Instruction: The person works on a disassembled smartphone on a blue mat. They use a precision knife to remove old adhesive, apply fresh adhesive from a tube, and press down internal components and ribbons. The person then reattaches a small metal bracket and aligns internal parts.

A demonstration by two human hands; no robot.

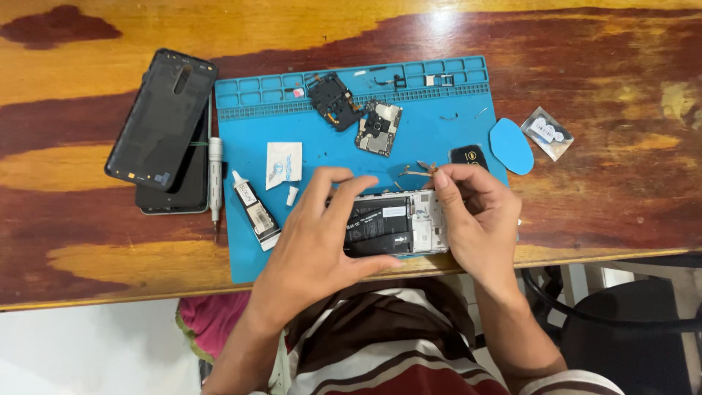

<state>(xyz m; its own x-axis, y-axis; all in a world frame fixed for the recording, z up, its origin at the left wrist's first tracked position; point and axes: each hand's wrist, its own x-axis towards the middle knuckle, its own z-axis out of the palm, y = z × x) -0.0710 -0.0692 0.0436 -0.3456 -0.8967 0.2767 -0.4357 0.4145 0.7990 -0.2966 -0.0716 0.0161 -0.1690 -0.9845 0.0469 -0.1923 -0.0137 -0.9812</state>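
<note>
Opened phone (395,223) gripped at centre frame by left hand (314,249); right hand (475,219) fingers pinched at its top edge. Circuit board (379,128), glue tube (256,211), back cover (162,117) scattered upper left on blue mat (439,139).

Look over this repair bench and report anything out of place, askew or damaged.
The blue mat overhangs the table's near edge, and the opened phone, held by the left hand and right hand, sits right there. The glue tube lies uncapped, its cap beside it.
</note>
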